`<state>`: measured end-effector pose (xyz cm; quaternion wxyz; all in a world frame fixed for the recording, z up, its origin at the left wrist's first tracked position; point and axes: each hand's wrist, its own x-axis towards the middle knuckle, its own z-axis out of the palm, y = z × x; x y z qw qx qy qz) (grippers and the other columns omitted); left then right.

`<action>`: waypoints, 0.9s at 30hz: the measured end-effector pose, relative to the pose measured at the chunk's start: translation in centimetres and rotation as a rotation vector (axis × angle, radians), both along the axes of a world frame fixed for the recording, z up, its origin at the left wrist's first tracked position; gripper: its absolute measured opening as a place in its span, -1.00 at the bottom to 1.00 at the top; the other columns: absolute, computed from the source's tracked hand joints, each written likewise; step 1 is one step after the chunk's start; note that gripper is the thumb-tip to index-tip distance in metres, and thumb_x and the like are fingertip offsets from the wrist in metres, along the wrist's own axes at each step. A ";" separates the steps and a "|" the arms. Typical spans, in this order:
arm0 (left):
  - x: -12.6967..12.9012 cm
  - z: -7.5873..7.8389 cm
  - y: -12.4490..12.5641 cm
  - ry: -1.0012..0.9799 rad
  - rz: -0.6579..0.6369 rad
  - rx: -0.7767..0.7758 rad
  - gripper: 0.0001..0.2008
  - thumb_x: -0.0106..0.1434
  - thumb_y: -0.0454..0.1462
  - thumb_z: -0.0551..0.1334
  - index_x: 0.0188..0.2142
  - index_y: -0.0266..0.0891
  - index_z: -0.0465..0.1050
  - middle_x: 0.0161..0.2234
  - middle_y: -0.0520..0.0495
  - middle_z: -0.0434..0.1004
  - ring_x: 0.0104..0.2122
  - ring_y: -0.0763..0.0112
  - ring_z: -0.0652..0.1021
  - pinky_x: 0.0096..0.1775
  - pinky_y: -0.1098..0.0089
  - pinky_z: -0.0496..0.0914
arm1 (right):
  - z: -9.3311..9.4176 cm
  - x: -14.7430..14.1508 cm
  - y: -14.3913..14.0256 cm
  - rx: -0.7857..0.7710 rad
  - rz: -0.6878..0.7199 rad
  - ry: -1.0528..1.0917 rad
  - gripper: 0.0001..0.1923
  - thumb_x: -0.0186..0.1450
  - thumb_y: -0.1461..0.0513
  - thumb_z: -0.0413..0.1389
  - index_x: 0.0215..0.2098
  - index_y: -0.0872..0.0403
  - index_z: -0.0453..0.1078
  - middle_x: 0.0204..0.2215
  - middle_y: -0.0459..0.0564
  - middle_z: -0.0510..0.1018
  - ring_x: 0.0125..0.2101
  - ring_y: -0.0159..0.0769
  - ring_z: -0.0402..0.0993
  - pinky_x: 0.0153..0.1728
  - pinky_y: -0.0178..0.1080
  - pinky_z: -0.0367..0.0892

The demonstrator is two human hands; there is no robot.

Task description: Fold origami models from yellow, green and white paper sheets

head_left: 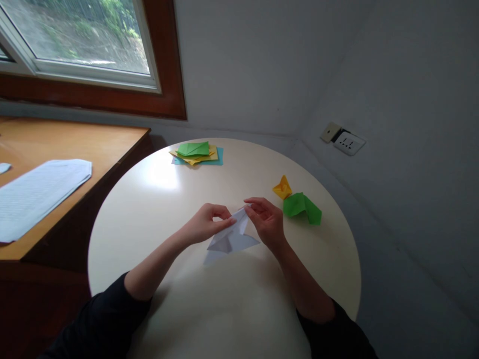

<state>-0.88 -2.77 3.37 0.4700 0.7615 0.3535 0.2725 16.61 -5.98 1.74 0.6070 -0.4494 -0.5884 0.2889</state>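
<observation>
Left hand (204,224) and right hand (266,219) each pinch the white folded paper (232,238) at its upper point—light, floppy, easily creased, probably best held along folds.

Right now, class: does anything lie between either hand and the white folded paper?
No. The left hand and right hand both pinch the white folded paper at its top. The yellow piece and green piece lie off to the right.

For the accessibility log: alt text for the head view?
Both hands, left hand and right hand, pinch a folded white paper over a round white table. Folded green paper and a small yellow one lie right.
</observation>
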 end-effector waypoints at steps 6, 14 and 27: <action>-0.2 -0.7 0.4 -0.006 -0.048 -0.151 -0.66 0.09 -0.05 0.21 -0.54 -0.32 0.38 -0.60 0.06 0.31 -0.57 0.55 0.31 -0.54 0.51 0.14 | 0.1 0.0 0.2 -0.030 -0.001 0.031 -0.89 0.11 0.19 0.18 -0.40 0.06 0.44 -0.48 -0.07 0.53 -0.47 -0.39 0.44 -0.39 -0.30 0.42; -0.3 -0.9 0.7 -0.020 -0.063 -0.238 -0.70 0.06 -0.09 0.25 -0.52 -0.31 0.38 -0.58 0.05 0.33 -0.55 0.54 0.34 -0.54 0.51 0.13 | 0.0 0.4 0.5 -0.070 0.004 0.021 -0.85 0.09 0.16 0.19 -0.52 0.08 0.40 -0.58 -0.10 0.49 -0.52 -0.39 0.43 -0.45 -0.32 0.38; 0.1 -1.7 0.8 -0.158 -0.076 -0.321 -0.69 0.03 -0.19 0.29 -0.23 -0.27 0.37 -0.52 0.04 0.42 -0.50 0.48 0.42 -0.46 0.48 0.23 | -0.3 0.2 0.7 -0.050 -0.056 -0.010 -0.84 0.12 0.16 0.17 -0.36 0.06 0.41 -0.47 -0.06 0.53 -0.46 -0.35 0.48 -0.38 -0.28 0.42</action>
